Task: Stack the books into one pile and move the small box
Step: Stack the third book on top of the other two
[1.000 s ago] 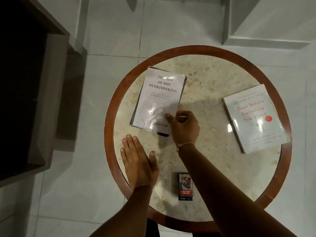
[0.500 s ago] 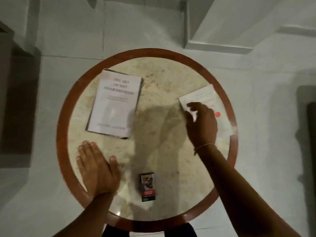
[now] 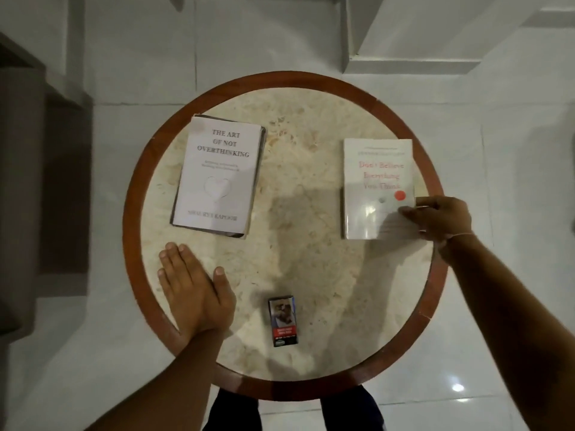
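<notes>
Nothing stacked yet, as far as the view shows. The round marble-topped surface w/ a red-brown wooden rim [image 3: 130, 194] carries three items, all well apart. On the left lies the white paperback titled "The Art of Not Overthinking" [image 3: 217, 175]; a dark edge shows under it along the right and bottom, poss. another book or just its own cover, can't tell. On the right lies the white glossy paperback w/ red lettering and a red dot [image 3: 373, 181], flat on the marble. The small dark cardboard box w/ a red band [image 3: 282, 320] sits near the front edge, between the two arms, touched by neither.

Right hand [image 3: 438, 217] is at the lower right corner of the red-lettered book, fingers curled onto the cover and edge; looks like a pinch beginning, but book isn't lifted, so grip is prob. partial. Left hand [image 3: 193, 284] lies flat and spread, palm down on the marble below the left book, holding nothing.

Left to do, by my read: carry right book over onto left one, square the pile, then shift the box. Roughly the start of step one.
</notes>
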